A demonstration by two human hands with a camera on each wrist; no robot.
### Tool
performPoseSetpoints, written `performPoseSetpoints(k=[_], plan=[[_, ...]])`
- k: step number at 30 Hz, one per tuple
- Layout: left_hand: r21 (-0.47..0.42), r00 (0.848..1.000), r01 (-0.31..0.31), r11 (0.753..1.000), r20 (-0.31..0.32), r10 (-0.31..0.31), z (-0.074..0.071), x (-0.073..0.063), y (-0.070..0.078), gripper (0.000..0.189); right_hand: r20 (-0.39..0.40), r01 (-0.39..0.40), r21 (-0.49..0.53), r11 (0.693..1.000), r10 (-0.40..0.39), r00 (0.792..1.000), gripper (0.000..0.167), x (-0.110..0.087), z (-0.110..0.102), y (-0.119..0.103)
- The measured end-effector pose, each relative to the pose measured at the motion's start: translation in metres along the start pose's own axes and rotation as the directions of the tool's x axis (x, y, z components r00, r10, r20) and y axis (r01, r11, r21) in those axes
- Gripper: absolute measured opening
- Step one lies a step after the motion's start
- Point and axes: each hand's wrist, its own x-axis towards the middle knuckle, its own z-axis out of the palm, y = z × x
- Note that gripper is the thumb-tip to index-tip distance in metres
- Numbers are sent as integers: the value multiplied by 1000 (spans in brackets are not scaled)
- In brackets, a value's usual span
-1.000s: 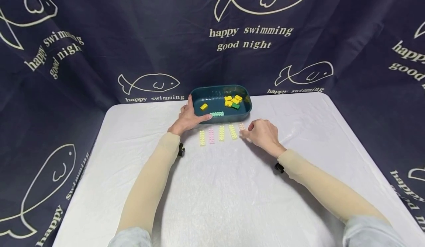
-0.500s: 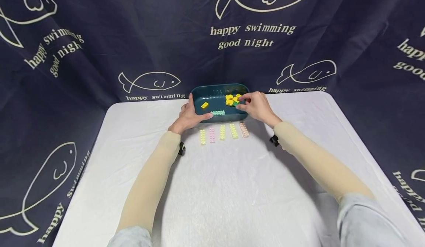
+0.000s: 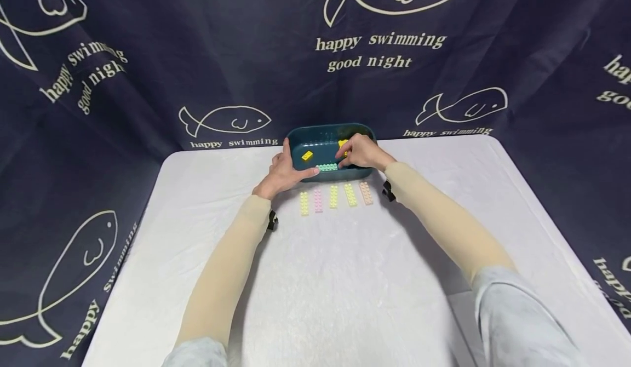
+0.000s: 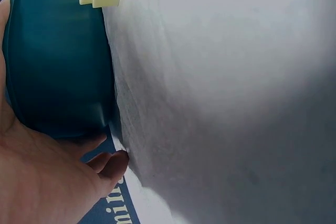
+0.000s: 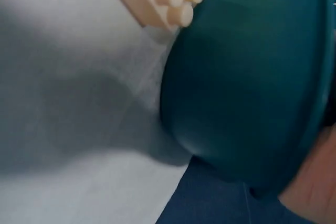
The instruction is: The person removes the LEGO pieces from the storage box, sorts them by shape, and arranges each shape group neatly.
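Gripping bin (image 3: 347, 175): half-curled left hand (image 3: 284, 175); right hand (image 3: 363, 152) bending inside bin, hold unclear; any weak pinch risking turquoise brick (image 3: 327, 167) slipping.

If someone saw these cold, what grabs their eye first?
Probably the dark teal tub at the far side of the white table, with the left hand holding one end and the right hand partly inside. Next come five pastel bricks in a row in front of it, then white fish outlines on the navy curtain behind.
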Motion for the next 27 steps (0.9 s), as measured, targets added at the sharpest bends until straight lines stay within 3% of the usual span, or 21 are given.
performPoseSetpoints(k=[7, 15, 21, 27], plan=[[12, 1000, 7, 1000, 6, -7, -2, 0, 0, 138, 117, -29, -6, 1000, 30, 993, 25, 11, 7, -2], [0, 1000, 4, 1000, -1, -4, -1, -1, 0, 136, 148, -78, 15, 997, 75, 986, 22, 17, 11, -2], [-16, 1000, 0, 1000, 8, 0, 1, 0, 0, 137, 98, -85, 19, 996, 83, 992, 18, 16, 12, 0], [-9, 1000, 12, 1000, 8, -12, -2, 1, -1, 137, 27, -101, 129, 987, 98, 995, 25, 14, 10, -1]])
